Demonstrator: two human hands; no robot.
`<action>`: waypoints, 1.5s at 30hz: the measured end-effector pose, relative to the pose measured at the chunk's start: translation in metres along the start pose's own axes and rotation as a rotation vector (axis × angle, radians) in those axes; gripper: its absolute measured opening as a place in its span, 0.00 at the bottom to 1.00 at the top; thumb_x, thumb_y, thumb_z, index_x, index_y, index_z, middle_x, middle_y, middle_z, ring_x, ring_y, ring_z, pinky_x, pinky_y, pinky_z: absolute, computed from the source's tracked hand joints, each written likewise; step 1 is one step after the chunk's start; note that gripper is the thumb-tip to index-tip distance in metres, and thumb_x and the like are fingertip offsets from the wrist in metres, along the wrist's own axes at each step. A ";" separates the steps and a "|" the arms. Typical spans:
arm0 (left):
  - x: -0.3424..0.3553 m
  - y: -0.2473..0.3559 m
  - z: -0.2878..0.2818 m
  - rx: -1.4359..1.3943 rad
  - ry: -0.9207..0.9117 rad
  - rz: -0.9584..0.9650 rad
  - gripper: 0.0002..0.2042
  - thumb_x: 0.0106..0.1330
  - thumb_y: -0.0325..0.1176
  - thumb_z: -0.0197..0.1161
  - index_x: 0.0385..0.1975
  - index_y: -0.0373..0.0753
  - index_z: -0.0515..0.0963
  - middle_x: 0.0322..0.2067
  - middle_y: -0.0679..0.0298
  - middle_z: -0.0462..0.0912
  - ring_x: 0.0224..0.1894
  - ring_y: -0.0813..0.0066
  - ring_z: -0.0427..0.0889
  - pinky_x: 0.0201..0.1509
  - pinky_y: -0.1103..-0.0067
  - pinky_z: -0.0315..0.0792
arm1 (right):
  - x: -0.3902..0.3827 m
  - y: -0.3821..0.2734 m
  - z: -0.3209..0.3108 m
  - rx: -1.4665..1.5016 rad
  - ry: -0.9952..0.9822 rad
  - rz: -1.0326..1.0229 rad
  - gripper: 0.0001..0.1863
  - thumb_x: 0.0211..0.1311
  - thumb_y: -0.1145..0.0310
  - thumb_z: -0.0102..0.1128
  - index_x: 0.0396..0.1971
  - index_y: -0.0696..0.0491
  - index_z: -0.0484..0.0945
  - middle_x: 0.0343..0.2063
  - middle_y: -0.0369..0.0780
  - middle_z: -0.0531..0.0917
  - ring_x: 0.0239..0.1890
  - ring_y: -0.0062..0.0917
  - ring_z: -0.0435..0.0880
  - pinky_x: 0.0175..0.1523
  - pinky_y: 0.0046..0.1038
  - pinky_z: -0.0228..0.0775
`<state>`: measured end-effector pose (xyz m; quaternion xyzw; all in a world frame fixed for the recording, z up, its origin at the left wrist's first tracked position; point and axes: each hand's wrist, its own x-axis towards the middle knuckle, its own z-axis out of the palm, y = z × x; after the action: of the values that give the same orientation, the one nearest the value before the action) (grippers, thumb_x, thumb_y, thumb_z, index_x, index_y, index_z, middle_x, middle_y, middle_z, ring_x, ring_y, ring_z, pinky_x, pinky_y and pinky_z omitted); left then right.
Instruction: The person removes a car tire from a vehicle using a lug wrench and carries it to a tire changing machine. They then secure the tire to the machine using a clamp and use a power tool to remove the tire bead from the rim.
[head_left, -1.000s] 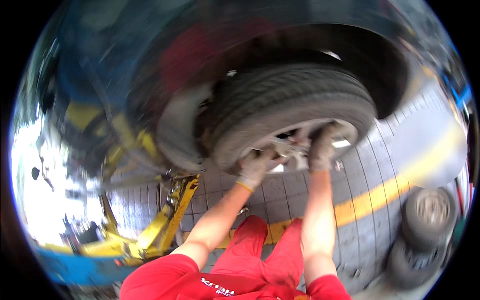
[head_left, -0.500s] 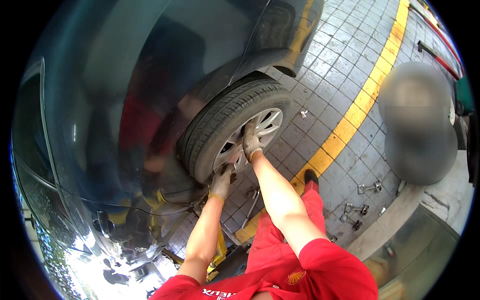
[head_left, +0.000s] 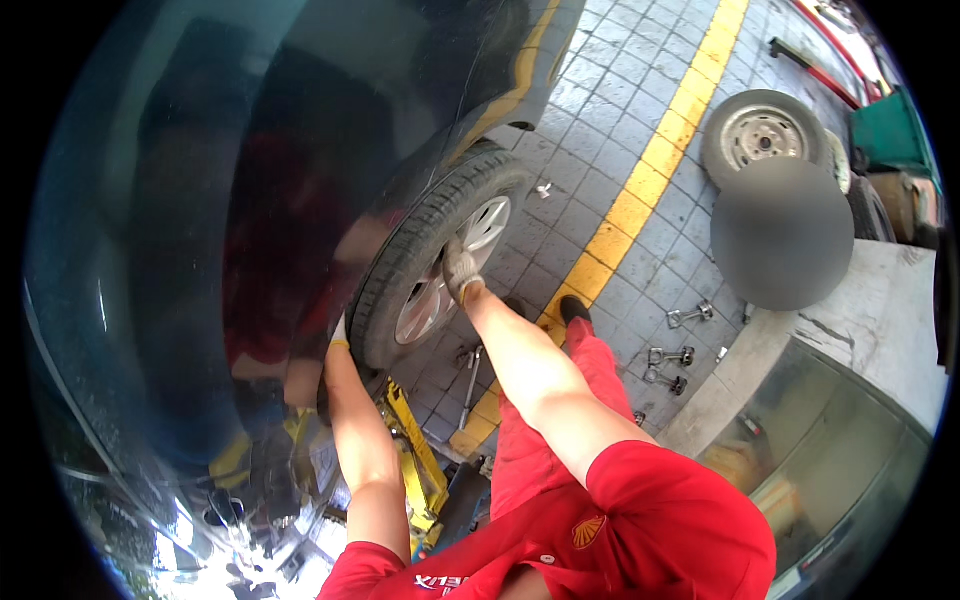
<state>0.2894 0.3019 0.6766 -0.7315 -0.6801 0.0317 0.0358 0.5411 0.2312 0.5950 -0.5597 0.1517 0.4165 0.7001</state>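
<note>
The right hand [head_left: 462, 276], gloved in soiled whitish knit, grips a spoke of the round, black-tyred wheel with a silver alloy rim [head_left: 424, 298], which sits under the arch edge of a glossy dark car body [head_left: 300, 150]. The left hand [head_left: 340, 331] is at the narrow seam between tyre and bodywork; its fingers are hidden, so their state cannot be told. Outward from the tyre, a broad floor of grey square tiles [head_left: 620, 90] stretches past a yellow stripe [head_left: 642, 190]. Near the wheel's lower edge lies a slim silver metal bar [head_left: 470, 390], beside an angular yellow steel frame [head_left: 420, 455]
</note>
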 end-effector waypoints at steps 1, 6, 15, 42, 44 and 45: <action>0.003 0.000 0.003 0.011 -0.034 -0.017 0.29 0.81 0.52 0.53 0.62 0.29 0.80 0.61 0.41 0.82 0.63 0.41 0.81 0.67 0.61 0.73 | -0.003 0.001 -0.001 -0.002 0.005 0.001 0.50 0.76 0.28 0.40 0.78 0.57 0.64 0.75 0.44 0.72 0.74 0.38 0.71 0.77 0.35 0.61; 0.017 0.004 0.011 0.000 -0.096 -0.053 0.31 0.80 0.55 0.52 0.61 0.30 0.81 0.60 0.39 0.82 0.63 0.40 0.81 0.67 0.61 0.73 | -0.002 0.001 -0.003 0.012 -0.020 0.011 0.48 0.76 0.29 0.39 0.78 0.55 0.64 0.75 0.43 0.72 0.74 0.39 0.71 0.77 0.37 0.61; -0.007 0.036 -0.026 -0.111 -0.022 -0.177 0.34 0.77 0.60 0.52 0.59 0.31 0.82 0.59 0.36 0.83 0.62 0.38 0.81 0.67 0.60 0.72 | -0.024 0.019 -0.021 0.082 -0.193 0.130 0.46 0.77 0.30 0.38 0.78 0.52 0.66 0.75 0.41 0.72 0.74 0.40 0.71 0.77 0.39 0.62; -0.364 0.272 0.131 -0.680 -0.241 0.291 0.27 0.75 0.45 0.58 0.64 0.27 0.76 0.60 0.38 0.82 0.63 0.39 0.80 0.71 0.57 0.72 | -0.054 0.010 -0.480 0.196 0.335 0.194 0.49 0.76 0.27 0.39 0.82 0.51 0.58 0.82 0.38 0.62 0.81 0.37 0.60 0.84 0.35 0.46; -0.375 0.267 0.149 -0.700 -0.228 0.241 0.26 0.77 0.43 0.57 0.65 0.28 0.76 0.60 0.38 0.81 0.63 0.39 0.80 0.70 0.58 0.72 | -0.038 0.016 -0.478 0.138 0.421 0.169 0.50 0.76 0.27 0.40 0.82 0.52 0.58 0.81 0.38 0.62 0.81 0.37 0.60 0.84 0.35 0.45; -0.376 0.264 0.152 -0.711 -0.207 0.251 0.26 0.76 0.43 0.58 0.64 0.27 0.76 0.59 0.38 0.82 0.62 0.39 0.80 0.70 0.58 0.72 | -0.032 0.022 -0.476 0.103 0.462 0.169 0.51 0.75 0.26 0.41 0.82 0.52 0.59 0.81 0.38 0.62 0.81 0.37 0.60 0.84 0.34 0.45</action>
<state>0.5101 -0.0911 0.4991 -0.7686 -0.5540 -0.1285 -0.2929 0.6256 -0.2149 0.4462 -0.5889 0.3753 0.3263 0.6371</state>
